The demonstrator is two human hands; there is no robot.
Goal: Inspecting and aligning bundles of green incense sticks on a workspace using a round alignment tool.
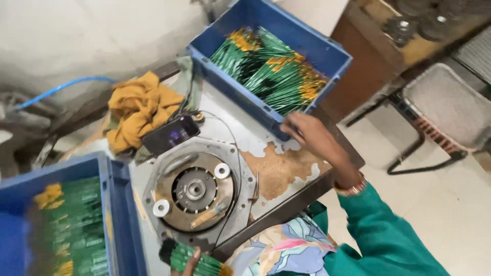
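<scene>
Fingers of our left hand wrap round a bundle of thin green sticks with dark tips at the near edge of the worn grey worktop, just below the round metal disc fixture. Our right hand touches the near corner of the far blue plastic crate of green-and-yellow sticks; we cannot tell whether its fingers grip anything.

A worn worktable with peeling pale top carries two blue plastic crates of green sticks, a round metal fixture plate, a dark phone and a crumpled mustard-yellow cloth.
</scene>
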